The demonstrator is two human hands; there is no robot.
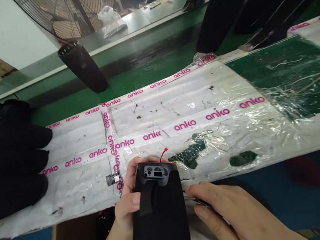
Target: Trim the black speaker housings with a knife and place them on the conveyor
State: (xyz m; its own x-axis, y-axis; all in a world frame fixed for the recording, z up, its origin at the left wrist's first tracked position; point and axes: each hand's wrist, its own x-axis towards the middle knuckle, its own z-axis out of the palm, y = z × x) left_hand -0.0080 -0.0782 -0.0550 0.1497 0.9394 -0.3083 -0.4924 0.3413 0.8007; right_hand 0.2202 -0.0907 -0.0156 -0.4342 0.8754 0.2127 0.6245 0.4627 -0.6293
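My left hand [125,209] is wrapped round a long black portable speaker [168,220], its thumb pressed on the front. Near the speaker's top end is a grey control panel [156,172] with small buttons and a port-like slot. A black strap [148,199] runs down below the panel. From behind the top edge sticks up a short red wire [163,155] with a red connector. My right hand [229,207], beside the speaker's right side, is closed on a thin tool with a metallic shine [203,203]; its kind is mostly hidden by the fingers.
White sheeting with pink "anko" tape [185,124] covers the bench, torn in places. Several black cylinders [13,147] lie at left. A black perforated tube [84,67] stands on the green strip [138,67] behind, near a fan [69,12]. A cardboard box [75,239] is below.
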